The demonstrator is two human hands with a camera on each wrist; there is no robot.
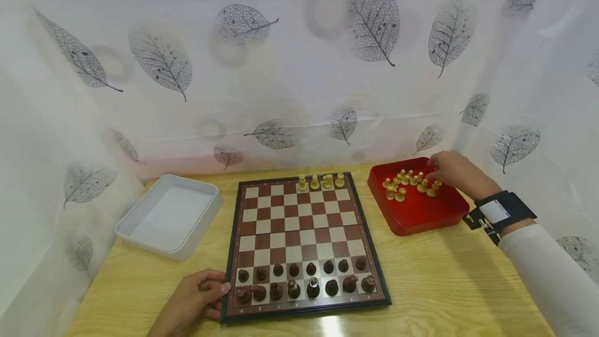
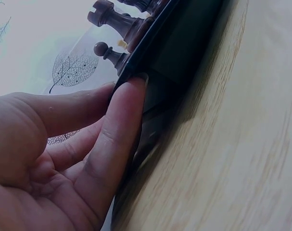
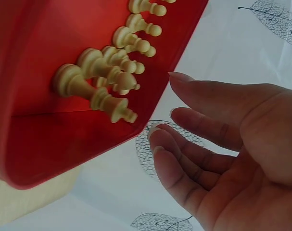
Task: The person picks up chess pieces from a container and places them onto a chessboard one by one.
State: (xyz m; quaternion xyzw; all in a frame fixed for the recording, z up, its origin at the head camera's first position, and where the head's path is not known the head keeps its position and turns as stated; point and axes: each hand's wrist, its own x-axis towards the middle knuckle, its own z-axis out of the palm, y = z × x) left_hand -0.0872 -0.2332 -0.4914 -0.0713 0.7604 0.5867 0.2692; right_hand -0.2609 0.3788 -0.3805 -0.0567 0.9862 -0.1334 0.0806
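Observation:
A chessboard (image 1: 292, 222) lies on the table. Dark chess pieces (image 1: 294, 289) stand in two rows along its near side. Several cream chess pieces (image 1: 315, 182) stand at the far right of the board. My left hand (image 1: 194, 295) holds the board's near left edge between thumb and fingers, beside a dark rook (image 2: 119, 24). The right hand (image 1: 456, 173) hovers at the far right rim of a red tray (image 1: 412, 225), fingers loosely bent and thumb apart. Nothing sits between them. Inside the tray stand cream pieces, including a king (image 3: 95, 94) and several pawns (image 3: 143, 26).
A white tray (image 1: 170, 212) sits to the left of the board, with no pieces in it. Wooden table surface (image 1: 435, 285) extends to the right of the board. Leaf-patterned curtain (image 1: 299, 82) hangs behind and at the sides.

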